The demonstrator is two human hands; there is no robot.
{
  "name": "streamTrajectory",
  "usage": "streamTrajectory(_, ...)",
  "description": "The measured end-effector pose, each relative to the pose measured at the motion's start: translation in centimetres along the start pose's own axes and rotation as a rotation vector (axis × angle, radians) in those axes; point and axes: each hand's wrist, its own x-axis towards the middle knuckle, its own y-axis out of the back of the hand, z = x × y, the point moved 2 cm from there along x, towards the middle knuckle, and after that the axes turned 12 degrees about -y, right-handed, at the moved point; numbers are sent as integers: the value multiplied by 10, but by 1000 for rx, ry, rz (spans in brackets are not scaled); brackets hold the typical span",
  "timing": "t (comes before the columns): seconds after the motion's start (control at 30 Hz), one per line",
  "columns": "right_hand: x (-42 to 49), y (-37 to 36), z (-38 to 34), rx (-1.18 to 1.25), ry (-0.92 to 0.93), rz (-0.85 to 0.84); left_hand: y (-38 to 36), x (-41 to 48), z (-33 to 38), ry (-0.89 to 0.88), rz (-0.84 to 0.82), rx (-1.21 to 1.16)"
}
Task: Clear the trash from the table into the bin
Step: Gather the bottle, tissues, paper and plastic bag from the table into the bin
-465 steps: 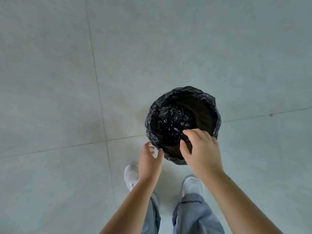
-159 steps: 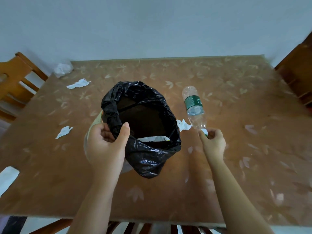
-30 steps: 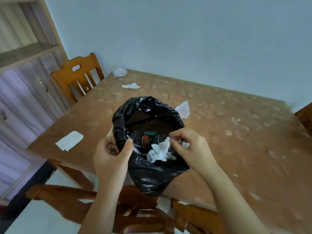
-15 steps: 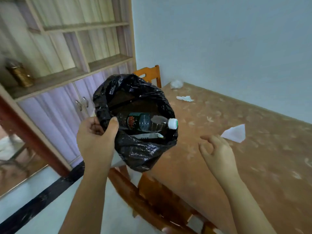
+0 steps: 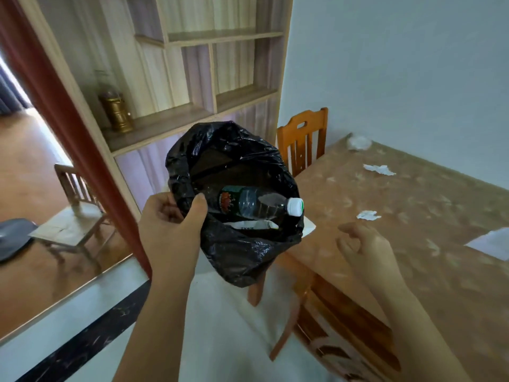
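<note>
My left hand point(image 5: 170, 224) grips the rim of the bin point(image 5: 237, 244), which is lined with a black bag and held in the air beside the table's left edge. Inside it lie a plastic bottle point(image 5: 259, 205) with a white cap and a flat white wrapper point(image 5: 253, 225). My right hand point(image 5: 363, 246) hovers empty over the table point(image 5: 413, 271), its fingers loosely curled. On the table lie a small tissue scrap point(image 5: 368, 215), a larger crumpled tissue point(image 5: 379, 169), a wad point(image 5: 358, 142) at the far corner, and a white paper sheet point(image 5: 493, 244) at the right edge.
An orange wooden chair point(image 5: 303, 139) stands at the table's far left end; another chair point(image 5: 330, 326) is tucked in under the near edge. A shelf unit with a brass jar point(image 5: 115, 111) lines the left wall. A small chair point(image 5: 74, 216) stands beyond the red door frame.
The crumpled tissue went from my right hand into the bin a second ago. My right hand has since drawn away, empty, over the table, and my view has turned left.
</note>
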Motion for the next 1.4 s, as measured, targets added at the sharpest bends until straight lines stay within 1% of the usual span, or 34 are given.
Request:
streamTrajectory(0.07,-1,-18,-18,-12,-23,4,15,12,-19,26,1,14)
streamTrajectory(0.23,4,-54,-40,-77,-39,-61,33,35,-60,98,42,36)
streamTrajectory(0.43,41,-88,-40,-100,-120,-85,17,57,-103,94,-28,100)
streamTrajectory(0.63,97,-120,-12,-168,-194,-138,-32,101,-150,180,-140,134)
streamTrajectory(0.83,153,-152,26,-153,-303,-204,-101,148,-177,101,-305,243)
streamTrajectory(0.93,173,-173,46,-123,-375,-236,-132,161,-187,99,-346,227)
streamTrajectory(1.07,185,-196,64,-148,-448,-280,-163,165,-197,115,-430,206)
streamTrajectory(1.23,186,-215,76,-138,-570,-252,-193,169,-212,204,-563,154)
streamTrajectory(1.4,177,-234,76,-114,-686,-174,-216,179,-217,194,-679,89)
